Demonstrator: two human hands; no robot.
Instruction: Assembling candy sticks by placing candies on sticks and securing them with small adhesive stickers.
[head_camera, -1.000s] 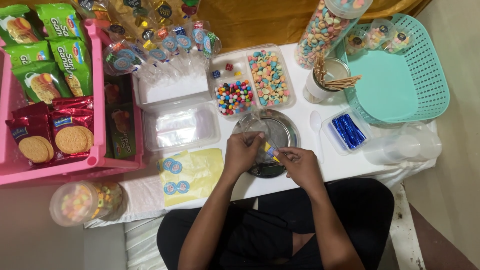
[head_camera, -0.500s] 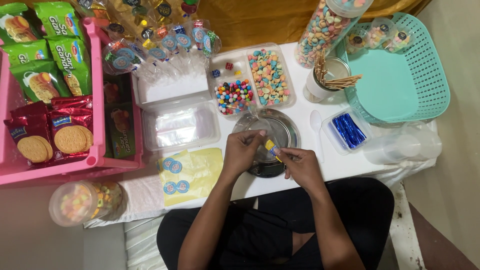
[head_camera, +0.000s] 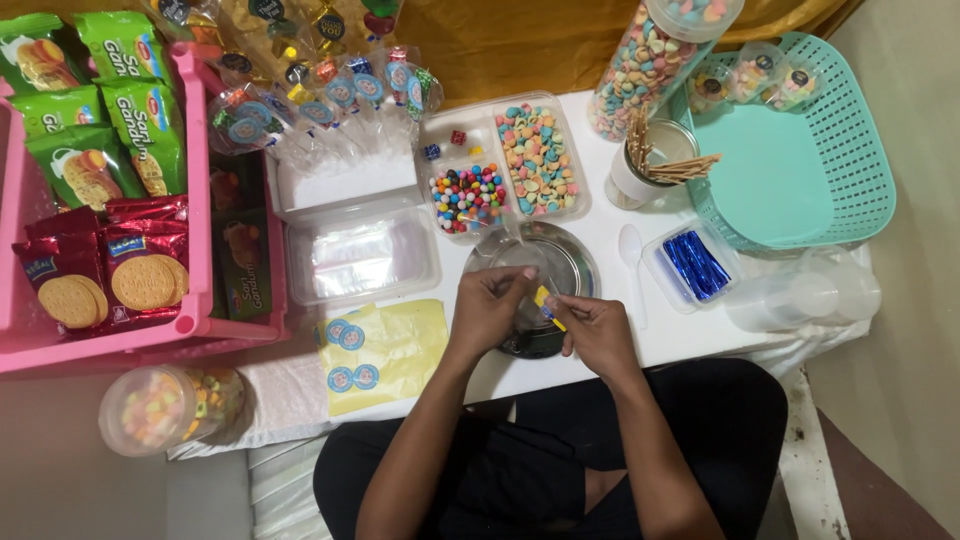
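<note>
Fingertips of both hands, left hand and right hand, are pinched shut on a small yellow-and-blue candy piece, held just above the round steel plate. Grip looks tiny, so I reckon a slip drops it onto the plate or bounces it toward the clear divided tray of colourful candies right behind.

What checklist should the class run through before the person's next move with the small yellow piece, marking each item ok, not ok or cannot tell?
1. Left hand and right hand both over the round metal plate: ok.
2. Small yellow piece pinched between the fingertips: ok.
3. What exactly the piece is: cannot tell.
4. Tray of coloured candies beyond the plate, unblocked: ok.
5. Blue twist ties in their container beside the right hand: ok.
6. Sticker sheet lying flat by the left hand: ok.
</note>
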